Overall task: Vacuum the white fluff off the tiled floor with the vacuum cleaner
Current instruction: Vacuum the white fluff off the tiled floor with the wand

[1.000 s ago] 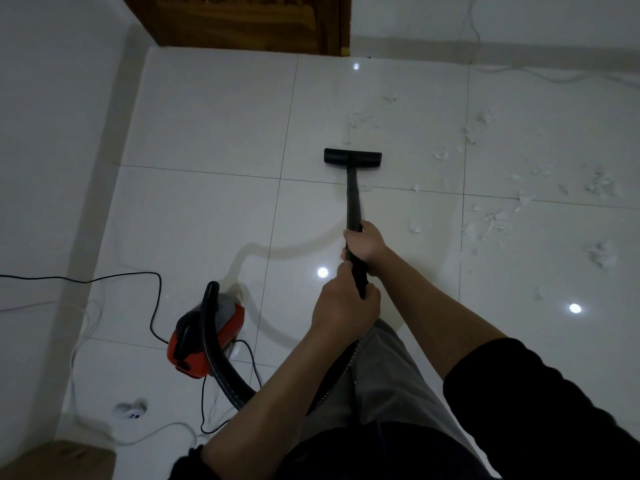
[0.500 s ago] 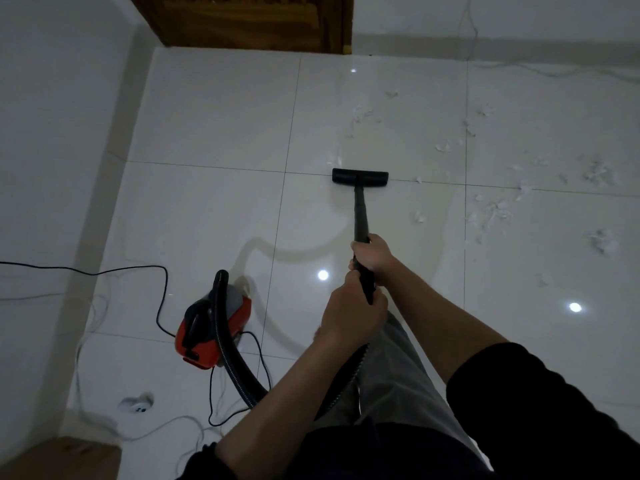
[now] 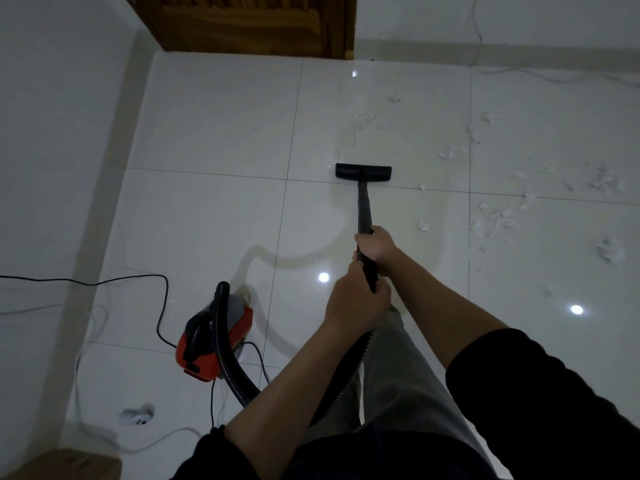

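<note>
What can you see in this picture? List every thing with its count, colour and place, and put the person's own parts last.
floor head: one, black, on a tile joint ahead
wand: one, black, from head to hands
vacuum body: one, red and grey, lower left
hose: one, black, from body towards person
power cord: one, black, left floor
white fluff: many scraps, right tiles
door: one, brown, top
left hand: grips wand, nearer
right hand: grips wand, farther
</note>
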`<state>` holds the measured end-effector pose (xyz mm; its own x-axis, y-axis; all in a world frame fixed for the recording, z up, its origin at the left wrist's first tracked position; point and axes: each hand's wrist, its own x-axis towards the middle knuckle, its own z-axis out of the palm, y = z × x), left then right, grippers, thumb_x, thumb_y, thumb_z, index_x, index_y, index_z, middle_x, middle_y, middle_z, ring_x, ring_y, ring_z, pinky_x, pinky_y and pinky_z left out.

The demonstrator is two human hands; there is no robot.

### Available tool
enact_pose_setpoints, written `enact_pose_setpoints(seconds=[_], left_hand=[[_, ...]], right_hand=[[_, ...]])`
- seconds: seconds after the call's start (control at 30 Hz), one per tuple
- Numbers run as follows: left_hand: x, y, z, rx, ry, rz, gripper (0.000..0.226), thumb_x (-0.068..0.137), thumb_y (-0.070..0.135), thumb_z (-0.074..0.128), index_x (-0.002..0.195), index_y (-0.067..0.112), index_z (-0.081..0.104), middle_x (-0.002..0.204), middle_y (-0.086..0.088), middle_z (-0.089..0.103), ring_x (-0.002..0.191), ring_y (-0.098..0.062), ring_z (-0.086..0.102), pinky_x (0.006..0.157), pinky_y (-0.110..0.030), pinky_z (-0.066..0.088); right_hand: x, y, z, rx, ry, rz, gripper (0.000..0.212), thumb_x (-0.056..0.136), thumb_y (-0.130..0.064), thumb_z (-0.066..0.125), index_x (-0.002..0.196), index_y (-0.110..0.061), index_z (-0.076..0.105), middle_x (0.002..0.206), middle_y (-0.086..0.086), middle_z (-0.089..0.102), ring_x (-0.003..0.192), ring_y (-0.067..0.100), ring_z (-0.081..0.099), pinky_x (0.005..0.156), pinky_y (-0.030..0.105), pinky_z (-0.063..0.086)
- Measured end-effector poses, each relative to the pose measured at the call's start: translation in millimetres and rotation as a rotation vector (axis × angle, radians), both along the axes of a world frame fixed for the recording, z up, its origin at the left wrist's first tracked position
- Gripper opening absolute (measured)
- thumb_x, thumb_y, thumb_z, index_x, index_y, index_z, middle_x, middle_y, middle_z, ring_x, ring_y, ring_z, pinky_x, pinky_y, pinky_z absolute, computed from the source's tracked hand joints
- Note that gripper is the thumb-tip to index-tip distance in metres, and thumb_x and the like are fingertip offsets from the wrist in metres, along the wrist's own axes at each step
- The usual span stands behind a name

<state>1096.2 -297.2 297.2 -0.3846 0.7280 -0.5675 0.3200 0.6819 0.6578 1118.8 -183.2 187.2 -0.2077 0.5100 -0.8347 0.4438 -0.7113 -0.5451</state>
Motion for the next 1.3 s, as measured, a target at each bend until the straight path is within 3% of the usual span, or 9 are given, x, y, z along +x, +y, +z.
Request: enact_pose_setpoints(seconds=[0.33, 0.47, 0.6, 0.7, 0.87, 1.03, 1.3], left_hand=[[-29.8, 101.4, -3.3, -0.08, 0.015, 0.012, 0.045, 0.094, 0.025, 0.05, 0.135, 0.008, 0.042, 0.108, -0.007, 0.064, 0.09, -0.019, 0.063, 0.077, -0.027, 0.051], [-39.5, 139.7, -6.0, -0.084, 0.043, 0.025, 0.042, 0.095, 0.025, 0.05, 0.134, 0.009, 0.045, 0.106, -0.003, 0.064, 0.082, -0.012, 0.056, 0.074, -0.021, 0.043], [-51.4, 171.1, -6.7, -0.088, 0.025, 0.036, 0.041, 0.094, 0.026, 0.05, 0.132, 0.009, 0.046, 0.098, -0.001, 0.062, 0.078, -0.016, 0.061, 0.076, -0.028, 0.054], [-61.5, 190.5, -5.7, -0.089, 0.016, 0.043, 0.039, 0.094, 0.025, 0.05, 0.13, 0.01, 0.047, 0.095, 0.001, 0.06, 0.077, -0.015, 0.058, 0.074, -0.026, 0.051], [-79.7, 220.7, -3.5, -0.101, 0.028, 0.015, 0.044, 0.087, 0.036, 0.048, 0.124, 0.014, 0.048, 0.096, -0.004, 0.065, 0.088, -0.025, 0.065, 0.085, -0.047, 0.055], [-102.0, 253.1, -2.7, -0.061, -0.006, -0.005, 0.04, 0.092, 0.028, 0.051, 0.126, 0.008, 0.048, 0.087, 0.0, 0.059, 0.076, -0.021, 0.062, 0.076, -0.039, 0.056], [-141.1, 305.9, -2.1, -0.045, -0.065, -0.01, 0.042, 0.093, 0.025, 0.05, 0.132, 0.01, 0.045, 0.092, -0.004, 0.063, 0.067, -0.014, 0.06, 0.062, -0.026, 0.051]], right_hand=[[-34.0, 99.1, -4.0, -0.011, -0.015, 0.006, 0.028, 0.099, -0.007, 0.046, 0.127, -0.003, 0.045, 0.073, 0.011, 0.05, 0.053, 0.021, 0.053, 0.049, 0.032, 0.047], [-47.6, 136.7, -6.6, -0.004, -0.004, 0.002, 0.029, 0.099, -0.008, 0.047, 0.128, -0.004, 0.044, 0.074, 0.011, 0.049, 0.052, 0.02, 0.053, 0.053, 0.033, 0.049], [-60.0, 167.5, -9.1, -0.006, -0.002, -0.006, 0.027, 0.098, -0.007, 0.048, 0.125, -0.004, 0.045, 0.072, 0.01, 0.049, 0.05, 0.019, 0.052, 0.06, 0.036, 0.05], [-68.6, 187.2, -10.9, 0.004, -0.001, 0.002, 0.025, 0.097, -0.007, 0.047, 0.123, -0.005, 0.045, 0.072, 0.01, 0.049, 0.047, 0.018, 0.052, 0.059, 0.036, 0.05], [-84.8, 219.1, -12.4, 0.011, -0.003, 0.013, 0.019, 0.096, -0.007, 0.048, 0.115, -0.007, 0.046, 0.07, 0.009, 0.05, 0.045, 0.017, 0.053, 0.056, 0.034, 0.051], [-103.4, 252.4, -9.9, 0.007, -0.013, -0.001, 0.016, 0.096, -0.008, 0.048, 0.112, -0.009, 0.046, 0.072, 0.01, 0.05, 0.047, 0.018, 0.053, 0.048, 0.029, 0.049], [-135.3, 306.5, -1.4, 0.019, -0.021, -0.003, 0.026, 0.097, -0.005, 0.046, 0.123, -0.002, 0.047, 0.071, 0.011, 0.05, 0.049, 0.019, 0.052, 0.045, 0.028, 0.049]])
